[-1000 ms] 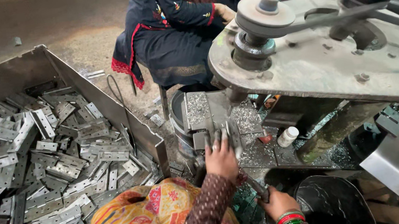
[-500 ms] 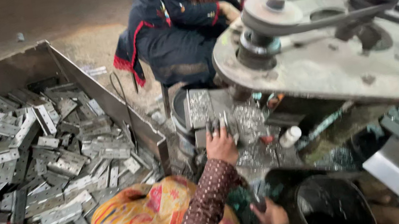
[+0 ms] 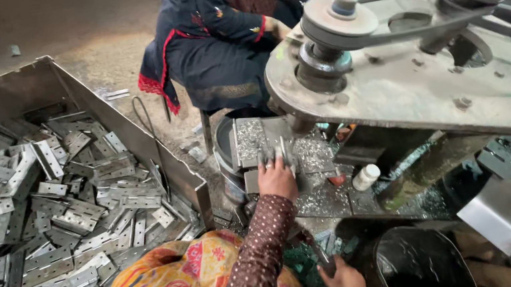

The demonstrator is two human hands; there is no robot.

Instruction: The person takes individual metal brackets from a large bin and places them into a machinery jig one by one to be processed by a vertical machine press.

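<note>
Resting left hand [image 3: 276, 177] on shavings-strewn machine bed [image 3: 311, 155]; gritty concrete floor [image 3: 50, 32].

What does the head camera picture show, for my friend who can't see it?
A person's left hand holds small grey metal pieces against a shavings-covered work plate under a big grey belt-driven machine. Their right hand rests low beside a round black bucket. To the left, a metal bin holds flat silver hinges; another person in dark blue sits beyond.

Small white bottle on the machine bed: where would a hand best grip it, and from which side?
Probably around the white bottle's round body, coming from above on the near side; it lies tilted among metal shavings, with the machine plate overhanging behind it.
</note>
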